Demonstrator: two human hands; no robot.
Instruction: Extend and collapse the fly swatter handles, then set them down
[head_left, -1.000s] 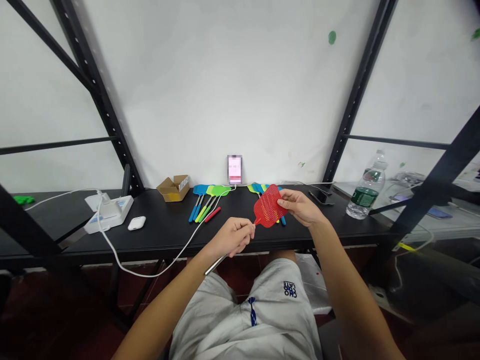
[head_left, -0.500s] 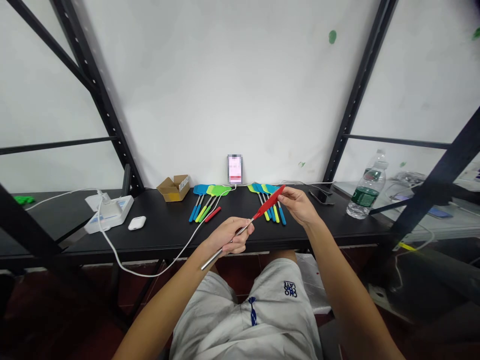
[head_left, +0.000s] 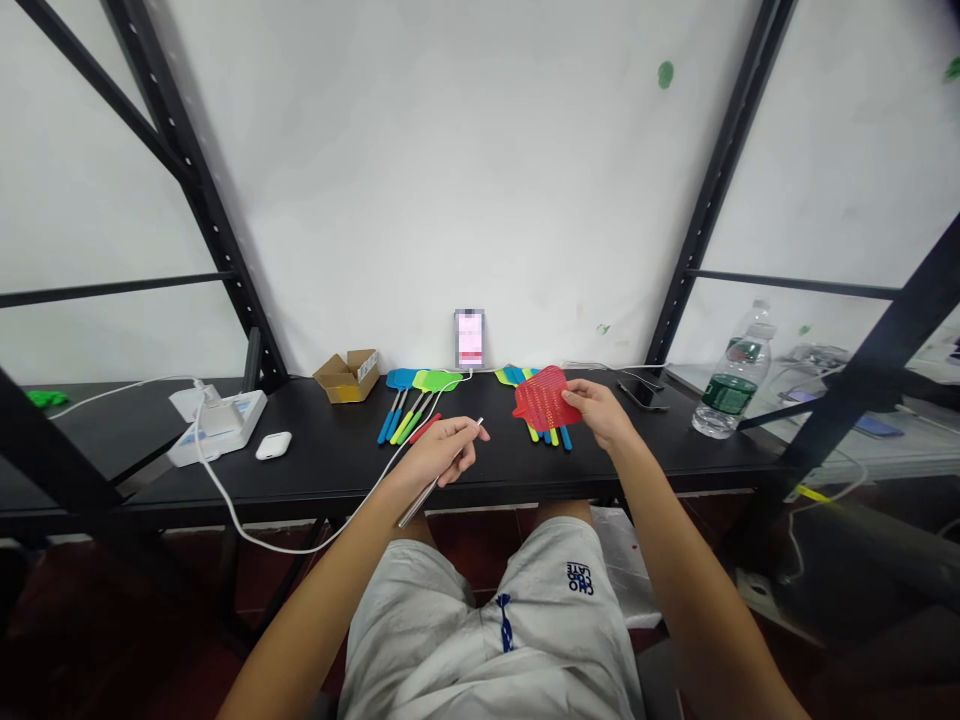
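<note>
Pale grey shorts (head_left: 480,640) (blue drawstring, dark lettering).

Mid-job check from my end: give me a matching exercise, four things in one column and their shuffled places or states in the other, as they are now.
Things
1. Metal rod
2. Red mesh head
3. Phone with lit screen
4. Cardboard box

Places or states
A. Standing upright near the wall
B. Held in the right hand
C. Open, on the black table
D. Held in the left hand

Right pairs: 1-D, 2-B, 3-A, 4-C
</note>
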